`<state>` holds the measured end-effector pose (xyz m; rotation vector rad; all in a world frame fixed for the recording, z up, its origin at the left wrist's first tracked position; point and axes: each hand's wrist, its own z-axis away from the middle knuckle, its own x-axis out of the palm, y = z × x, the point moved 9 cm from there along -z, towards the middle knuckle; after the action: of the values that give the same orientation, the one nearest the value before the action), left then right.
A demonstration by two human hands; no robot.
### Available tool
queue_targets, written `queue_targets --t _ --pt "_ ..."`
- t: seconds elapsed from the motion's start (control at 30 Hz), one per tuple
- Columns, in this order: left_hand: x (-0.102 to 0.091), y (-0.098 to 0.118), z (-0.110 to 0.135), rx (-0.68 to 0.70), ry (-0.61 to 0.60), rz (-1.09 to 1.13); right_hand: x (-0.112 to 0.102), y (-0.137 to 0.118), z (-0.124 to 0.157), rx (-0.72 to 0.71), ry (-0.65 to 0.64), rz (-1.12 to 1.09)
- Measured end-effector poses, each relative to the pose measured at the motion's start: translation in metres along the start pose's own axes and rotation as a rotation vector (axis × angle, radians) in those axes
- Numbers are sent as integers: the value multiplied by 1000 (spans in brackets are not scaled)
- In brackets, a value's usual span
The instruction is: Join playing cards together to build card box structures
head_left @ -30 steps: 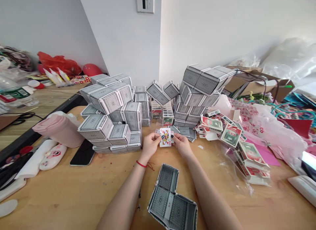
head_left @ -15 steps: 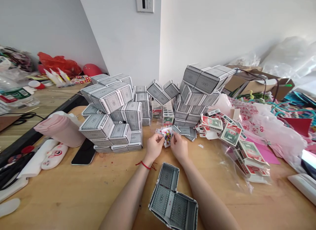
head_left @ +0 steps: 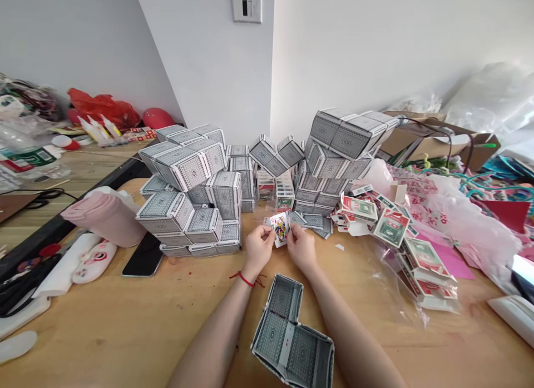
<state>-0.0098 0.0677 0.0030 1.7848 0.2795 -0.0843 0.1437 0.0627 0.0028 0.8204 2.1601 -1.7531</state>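
My left hand [head_left: 257, 247] and my right hand [head_left: 301, 246] meet over the middle of the wooden table [head_left: 125, 321]. Together they pinch a face playing card [head_left: 281, 228], bent between the fingers of both hands. A red string is tied round my left wrist. In front of my forearms lies an L-shaped piece made of folded grey-backed cards [head_left: 287, 335]. Behind my hands, loose grey-backed cards [head_left: 312, 221] lie flat on the table.
Stacks of folded card cubes rise at the left [head_left: 189, 193] and right [head_left: 337, 149]. Red and green card boxes [head_left: 392, 227] spill from plastic at the right. A pink cup [head_left: 100, 215], a black phone [head_left: 144, 254] and a white case [head_left: 94, 260] lie at the left.
The card, flat and facing me a second ago, is now bent and tilted between my fingers. My hands have drawn closer together.
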Motion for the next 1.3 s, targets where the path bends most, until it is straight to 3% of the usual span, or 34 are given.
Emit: queue_targets --t 0.1,0.23,0.3,0.5,0.57,0.63,0.7,0.83,0.93,1.03,1.1,1.2,1.3 --pt "-2 2 0 -11 15 15 -2 -1 2 -18 46 56" --pt "-10 5 -3 -21 66 23 6 2 -3 -38 -69 -171" --pt "-10 5 -4 -26 63 30 7 2 -4 -50 -90 -166" --pt "-3 1 -2 -28 37 57 -4 -9 5 -56 80 331" --pt "-3 0 -2 -27 44 59 -5 -10 7 -43 104 365" --pt "-6 -1 -4 -33 59 58 -5 -8 5 -27 83 209" --pt "-8 -2 -6 -46 61 73 -3 -1 1 29 28 -98" --pt "-1 -3 -8 -58 -17 126 15 16 -3 323 -96 -891" --pt "8 -2 -6 -60 -94 140 33 7 3 502 -245 -1294" --pt "13 -2 -4 -86 -119 183 41 -11 11 570 -396 -1456" --pt "16 -3 -3 -107 -125 217 40 -19 13 574 -422 -1504" --pt "17 -3 -3 -119 -120 243 35 -22 11 527 -389 -1459" --pt "12 -2 -5 -95 -88 197 28 -10 6 444 -297 -1214"
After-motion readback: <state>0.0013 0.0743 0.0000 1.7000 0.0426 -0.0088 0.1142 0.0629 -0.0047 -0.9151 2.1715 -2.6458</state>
